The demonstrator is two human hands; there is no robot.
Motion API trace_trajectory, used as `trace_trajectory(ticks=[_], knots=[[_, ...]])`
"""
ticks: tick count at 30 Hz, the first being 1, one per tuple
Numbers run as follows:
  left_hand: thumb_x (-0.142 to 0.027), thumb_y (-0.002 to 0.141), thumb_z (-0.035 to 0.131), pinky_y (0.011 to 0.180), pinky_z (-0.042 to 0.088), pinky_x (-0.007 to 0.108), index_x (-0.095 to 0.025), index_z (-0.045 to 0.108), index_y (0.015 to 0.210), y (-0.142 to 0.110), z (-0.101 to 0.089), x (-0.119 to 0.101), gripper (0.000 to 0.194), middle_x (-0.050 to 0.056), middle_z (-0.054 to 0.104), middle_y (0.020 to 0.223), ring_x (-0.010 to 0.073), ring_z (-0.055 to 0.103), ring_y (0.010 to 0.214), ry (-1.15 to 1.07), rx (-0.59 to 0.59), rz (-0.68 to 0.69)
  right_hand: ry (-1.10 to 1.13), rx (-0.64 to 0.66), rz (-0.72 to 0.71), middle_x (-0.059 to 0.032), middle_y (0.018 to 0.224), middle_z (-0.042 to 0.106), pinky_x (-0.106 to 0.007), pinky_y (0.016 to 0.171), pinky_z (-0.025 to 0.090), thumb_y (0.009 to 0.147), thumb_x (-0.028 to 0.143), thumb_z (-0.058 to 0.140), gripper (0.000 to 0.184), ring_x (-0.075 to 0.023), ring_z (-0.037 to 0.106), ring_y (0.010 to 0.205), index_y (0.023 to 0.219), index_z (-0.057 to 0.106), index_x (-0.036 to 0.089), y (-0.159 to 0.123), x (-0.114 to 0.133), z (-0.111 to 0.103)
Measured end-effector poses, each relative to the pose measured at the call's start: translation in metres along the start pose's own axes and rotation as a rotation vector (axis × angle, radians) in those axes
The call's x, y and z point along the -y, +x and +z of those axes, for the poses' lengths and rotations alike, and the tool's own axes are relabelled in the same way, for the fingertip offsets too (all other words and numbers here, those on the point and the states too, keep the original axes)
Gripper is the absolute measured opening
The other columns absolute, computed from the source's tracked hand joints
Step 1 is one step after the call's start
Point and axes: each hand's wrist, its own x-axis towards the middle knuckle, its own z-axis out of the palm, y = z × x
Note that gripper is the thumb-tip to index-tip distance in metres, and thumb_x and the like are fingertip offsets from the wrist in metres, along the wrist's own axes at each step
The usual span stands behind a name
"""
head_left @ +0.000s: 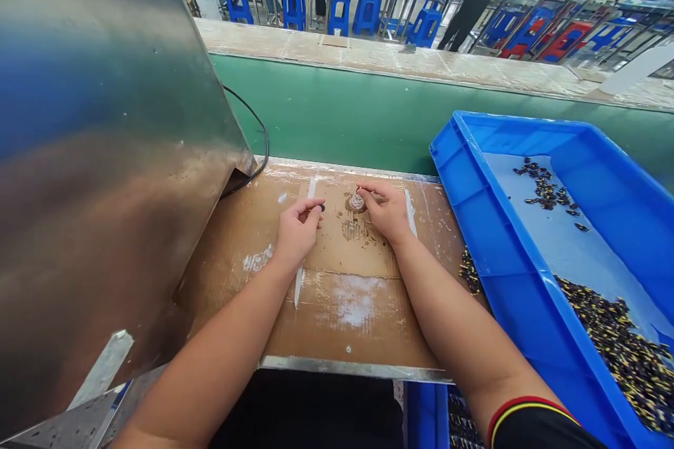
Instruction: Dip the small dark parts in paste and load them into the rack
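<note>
My left hand [298, 231] is closed in a pinch over the cardboard-covered bench [326, 323]. Between its thumb and forefinger a small black part [322, 208] sticks out. To the right, my right hand [388, 209] pinches with thumb and forefinger at the edge of a round, whitish, glossy dab [357, 203] on the cardboard. Something tiny, dark and yellowish, shows at those fingertips, too small to name. Below the dab is a dark-stained, ridged patch [354, 229] with scattered specks.
At right a large blue bin [505, 259] holds many small black-and-yellow parts [616, 337]; more parts [468, 272] lie beside it. A tall metal housing [105, 154] stands left, with a black cable [266, 133]. Behind runs a green wall [337, 112]; people sit and stand farther off.
</note>
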Motion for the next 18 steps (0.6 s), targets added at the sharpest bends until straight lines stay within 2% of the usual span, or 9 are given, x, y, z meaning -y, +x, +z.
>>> trace_trajectory(ticks=[6,14,18], knots=[[-0.034,0.082,0.074,0.066,0.054,0.027,-0.015,0.081,0.106,-0.0001,-0.0017,0.0021,0.031,0.007,0.072,0.081,0.0155,0.062,0.070,0.022,-0.001,0.013,0.006,-0.001,-0.015,-0.0045,0.109,0.082,-0.043,0.099,0.058,0.096,0.034,0.070,0.017,-0.0234,0.074,0.105,0.106,0.082,0.028,-0.0008,0.0000,-0.0006],[-0.037,0.083,0.077,0.065,0.055,0.027,-0.016,0.081,0.105,0.0006,-0.0018,0.0047,0.031,0.008,0.073,0.082,0.0166,0.065,0.072,0.017,-0.001,0.020,-0.015,-0.002,-0.010,-0.0045,0.110,0.082,-0.044,0.100,0.058,0.095,0.035,0.070,0.018,-0.0243,0.075,0.106,0.106,0.082,0.028,-0.0013,0.0015,-0.0012],[-0.038,0.083,0.078,0.071,0.060,0.030,-0.016,0.081,0.106,0.0019,-0.0017,0.0097,0.032,0.008,0.074,0.083,0.0179,0.069,0.076,-0.022,0.004,0.019,-0.004,-0.017,-0.004,-0.0053,0.109,0.082,-0.043,0.099,0.058,0.095,0.035,0.069,0.018,-0.0246,0.075,0.104,0.105,0.082,0.027,-0.0011,0.0022,-0.0001]])
